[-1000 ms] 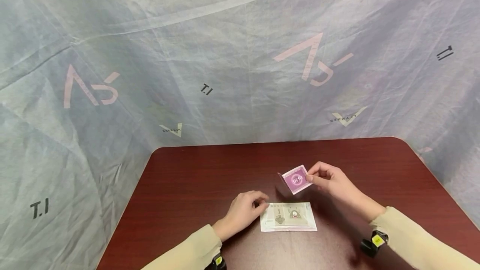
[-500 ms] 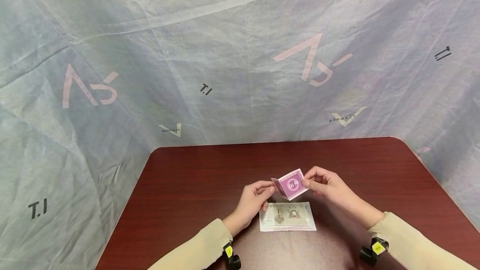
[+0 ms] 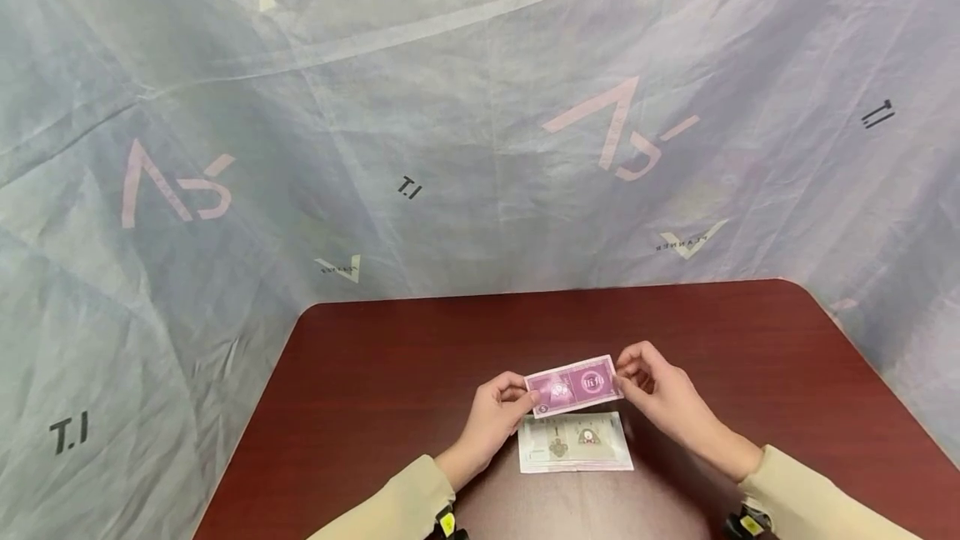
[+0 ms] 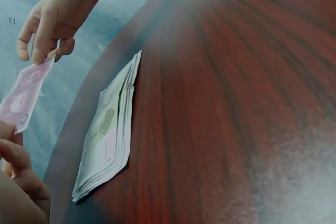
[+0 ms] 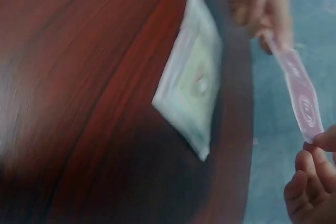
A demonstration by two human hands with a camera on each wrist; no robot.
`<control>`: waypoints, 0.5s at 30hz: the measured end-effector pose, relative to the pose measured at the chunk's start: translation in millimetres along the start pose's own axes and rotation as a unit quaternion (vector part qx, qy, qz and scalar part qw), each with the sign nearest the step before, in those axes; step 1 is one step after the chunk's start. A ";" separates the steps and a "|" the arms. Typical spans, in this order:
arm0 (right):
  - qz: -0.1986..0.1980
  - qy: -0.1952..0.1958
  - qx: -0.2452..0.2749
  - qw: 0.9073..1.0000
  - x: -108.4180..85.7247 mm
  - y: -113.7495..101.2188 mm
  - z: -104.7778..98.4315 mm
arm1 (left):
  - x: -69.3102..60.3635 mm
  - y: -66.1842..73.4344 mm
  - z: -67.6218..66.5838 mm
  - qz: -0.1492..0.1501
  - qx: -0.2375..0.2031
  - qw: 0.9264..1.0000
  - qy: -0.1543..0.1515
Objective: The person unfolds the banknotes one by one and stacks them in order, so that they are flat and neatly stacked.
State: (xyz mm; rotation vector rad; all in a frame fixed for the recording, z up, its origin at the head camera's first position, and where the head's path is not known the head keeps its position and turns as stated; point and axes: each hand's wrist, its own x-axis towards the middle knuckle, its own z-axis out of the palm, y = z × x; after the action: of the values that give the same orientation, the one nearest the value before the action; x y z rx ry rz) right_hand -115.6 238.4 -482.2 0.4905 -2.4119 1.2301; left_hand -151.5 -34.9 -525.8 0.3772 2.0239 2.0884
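Note:
A purple banknote [image 3: 573, 387] is stretched out between both hands, above the far edge of a stack of banknotes. My left hand [image 3: 495, 415] pinches its left end between thumb and fingers. At the other end, the thumb and fingers of my right hand [image 3: 663, 390] pinch the right edge, as the right wrist view also shows with the purple note [image 5: 302, 95]. Below lies the stack of banknotes [image 3: 576, 444], a greenish-white note marked 1 on top. In the left wrist view the stack's layered edges [image 4: 123, 124] show, slightly uneven.
The dark red wooden table [image 3: 375, 373] has rounded far corners. A grey cloth [image 3: 480, 148] with printed letters hangs behind it and on both sides. Cameras on straps sit on both wrists, such as the right wrist camera [image 3: 746, 522].
The purple note was folded in my right hand. My left hand has come up from beside the stack and taken its left end, and the note is now unfolded nearly flat.

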 end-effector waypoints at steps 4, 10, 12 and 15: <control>-0.085 -0.004 -0.040 0.996 -5.4 4.5 6.3 | -5.1 -1.0 -0.6 0.010 0.021 1.000 0.004; -0.108 -0.027 -0.062 0.992 -9.5 7.0 10.4 | -10.3 -0.4 -7.1 0.030 0.116 0.993 -0.002; -0.098 -0.030 -0.064 0.993 -10.8 7.2 11.3 | -11.3 0.3 -9.6 0.058 0.162 0.985 -0.009; -0.086 -0.031 -0.068 0.994 -14.7 8.1 13.5 | -12.8 0.8 -12.5 0.112 0.240 0.964 -0.019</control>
State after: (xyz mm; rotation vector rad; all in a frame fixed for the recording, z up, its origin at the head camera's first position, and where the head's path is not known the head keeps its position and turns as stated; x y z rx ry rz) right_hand -109.2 233.8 -502.2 0.6871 -2.4252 0.9856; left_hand -143.4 -50.9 -525.8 0.7488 2.5549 1.6542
